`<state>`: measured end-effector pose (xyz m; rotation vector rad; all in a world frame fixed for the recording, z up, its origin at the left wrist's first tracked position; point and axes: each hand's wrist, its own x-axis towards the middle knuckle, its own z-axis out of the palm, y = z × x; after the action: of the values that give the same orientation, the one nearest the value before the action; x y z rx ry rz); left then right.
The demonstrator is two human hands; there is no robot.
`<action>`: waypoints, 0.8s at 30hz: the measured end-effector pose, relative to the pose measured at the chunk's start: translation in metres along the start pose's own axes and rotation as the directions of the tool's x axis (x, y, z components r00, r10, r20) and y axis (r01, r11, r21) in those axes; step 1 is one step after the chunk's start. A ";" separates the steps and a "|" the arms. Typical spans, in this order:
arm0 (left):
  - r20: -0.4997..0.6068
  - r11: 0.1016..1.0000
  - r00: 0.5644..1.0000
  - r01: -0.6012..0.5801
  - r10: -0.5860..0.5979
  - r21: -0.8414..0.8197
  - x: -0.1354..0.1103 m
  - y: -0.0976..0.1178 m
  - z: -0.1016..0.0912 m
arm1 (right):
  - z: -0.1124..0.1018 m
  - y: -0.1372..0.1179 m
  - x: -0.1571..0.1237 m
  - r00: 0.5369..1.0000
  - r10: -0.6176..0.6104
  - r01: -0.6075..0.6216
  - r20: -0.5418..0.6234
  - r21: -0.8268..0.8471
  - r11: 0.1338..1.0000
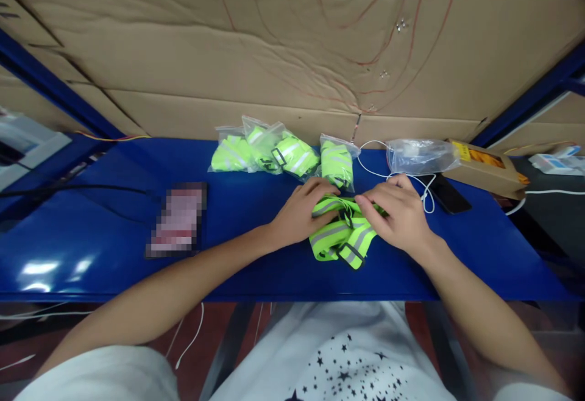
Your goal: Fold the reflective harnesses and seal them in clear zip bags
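Note:
A neon-green reflective strap bundle (342,237) with grey stripes and a black buckle lies on the blue table (91,242) in front of me. My left hand (299,212) rests on its left side, fingers curled over the fabric. My right hand (397,215) pinches the upper right part of the same bundle. Behind my hands, several clear bags holding folded green straps (283,154) sit in a row.
A bundle of empty clear bags (418,156) lies at the back right beside a cardboard box (487,166). A black phone (448,194) and a white cable (427,197) lie right of my right hand. A blurred flat item (177,219) lies left. Cardboard sheets (274,41) stand behind.

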<state>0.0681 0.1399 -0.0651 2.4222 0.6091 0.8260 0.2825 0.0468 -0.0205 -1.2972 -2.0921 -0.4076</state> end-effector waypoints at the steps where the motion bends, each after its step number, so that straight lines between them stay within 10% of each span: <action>1: 0.014 1.000 1.000 0.000 0.000 0.002 0.001 -0.002 -0.003 | -0.001 -0.001 0.000 0.998 -0.033 0.033 -0.045 -0.008 0.999; 7: 0.500 0.991 0.862 -0.027 0.089 -0.131 0.009 -0.010 -0.038 | 0.000 -0.001 -0.002 0.990 -0.079 0.071 -0.113 -0.070 0.995; 11: 0.605 0.995 0.790 -0.083 0.102 -0.058 0.009 -0.011 -0.049 | 0.000 0.000 -0.002 0.987 -0.040 0.022 -0.158 -0.111 0.994; 18: 0.169 0.851 0.985 -0.111 0.027 0.513 0.005 -0.014 -0.026 | -0.011 -0.001 -0.002 0.934 -0.213 0.190 -0.287 -0.107 0.976; 24: -0.101 0.756 0.994 0.100 -0.046 0.646 0.005 -0.022 -0.027 | -0.001 -0.048 -0.012 0.827 -0.550 0.554 -0.115 0.007 0.832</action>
<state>0.0486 0.1680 -0.0567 2.9629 1.1832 0.7633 0.2441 0.0155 -0.0242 -0.5983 -2.3439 -0.6607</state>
